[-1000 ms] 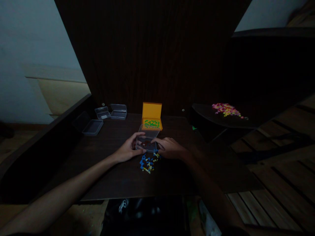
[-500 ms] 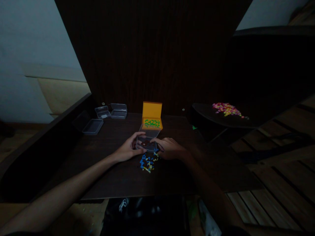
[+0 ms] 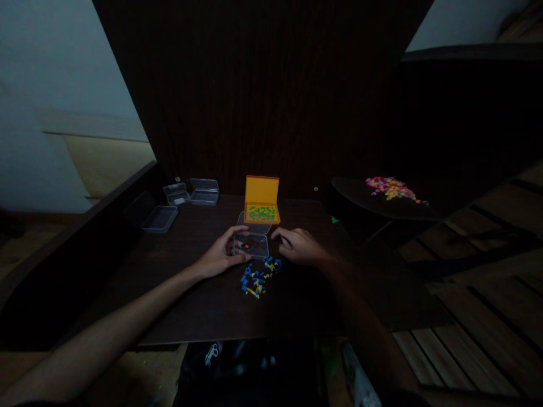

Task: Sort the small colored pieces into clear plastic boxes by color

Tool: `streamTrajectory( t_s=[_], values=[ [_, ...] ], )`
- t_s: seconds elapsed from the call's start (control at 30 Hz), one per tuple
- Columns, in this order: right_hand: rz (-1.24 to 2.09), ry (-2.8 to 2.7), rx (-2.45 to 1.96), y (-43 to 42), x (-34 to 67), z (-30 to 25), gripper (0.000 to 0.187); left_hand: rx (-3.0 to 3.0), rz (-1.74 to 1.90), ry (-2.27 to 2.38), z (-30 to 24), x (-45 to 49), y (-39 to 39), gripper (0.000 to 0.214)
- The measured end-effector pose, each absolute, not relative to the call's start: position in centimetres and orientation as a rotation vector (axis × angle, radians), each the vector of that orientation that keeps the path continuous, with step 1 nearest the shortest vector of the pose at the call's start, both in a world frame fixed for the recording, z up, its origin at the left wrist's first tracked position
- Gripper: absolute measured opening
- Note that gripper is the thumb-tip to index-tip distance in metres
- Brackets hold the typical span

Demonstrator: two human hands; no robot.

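A small clear plastic box (image 3: 251,244) with dark red pieces inside sits on the dark table (image 3: 212,305), its lid open toward the back. My left hand (image 3: 220,254) grips the box's left side, thumb at the front and fingers over the top edge. My right hand (image 3: 299,246) rests just right of the box, apart from it, fingers loosely curled with nothing visible in them. A small pile of blue and yellow pieces (image 3: 257,277) lies in front of the box between my hands.
An open orange box (image 3: 262,204) holding green pieces stands behind the clear box. Several empty clear boxes (image 3: 186,195) lie at the back left. A heap of pink and yellow pieces (image 3: 390,188) rests on a dark surface to the right. Wooden slats lie right.
My right hand has let go of the clear box and moved a little to the right. The left hand stays on the box.
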State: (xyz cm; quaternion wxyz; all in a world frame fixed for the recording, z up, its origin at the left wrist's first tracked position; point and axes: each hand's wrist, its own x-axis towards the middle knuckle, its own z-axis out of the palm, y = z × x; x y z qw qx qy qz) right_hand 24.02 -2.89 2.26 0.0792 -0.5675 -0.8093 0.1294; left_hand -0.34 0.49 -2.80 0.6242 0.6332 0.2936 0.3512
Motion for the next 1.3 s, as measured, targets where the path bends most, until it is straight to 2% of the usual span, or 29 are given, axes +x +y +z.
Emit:
streamTrajectory(
  t_s=[0.2, 0.43, 0.8, 0.9, 1.03, 1.17, 1.3],
  values=[
    [0.415, -2.571, -1.676, -2.8, 24.0, 1.7, 0.016, 1.421, 0.813, 0.681, -3.1, -0.4, 0.8, 0.066],
    [0.483, -2.654, -1.624, -2.8, 23.8, 1.4, 0.012, 1.398, 0.801, 0.692, -3.0, -0.6, 0.9, 0.066],
    [0.562, -2.615, -1.593, -2.6, 23.6, 1.2, 0.011, 1.405, 0.783, 0.722, -2.6, -0.5, 0.8, 0.066],
    [0.775, -2.502, -1.446, -2.7, 23.7, 1.4, 0.012, 1.405, 0.783, 0.735, -2.7, -0.5, 0.9, 0.066],
    [1.017, -2.235, -1.216, -3.0, 24.0, 1.9, 0.023, 1.392, 0.782, 0.711, -2.8, -0.4, 0.9, 0.067],
    [1.024, -2.074, -1.219, -3.0, 24.0, 1.8, 0.026, 1.386, 0.712, 0.682, -2.9, -0.3, 0.6, 0.070],
    [0.930, -2.107, -1.279, -2.6, 23.5, 1.1, 0.019, 1.384, 0.668, 0.647, -3.0, -0.2, 0.2, 0.070]
  ],
)
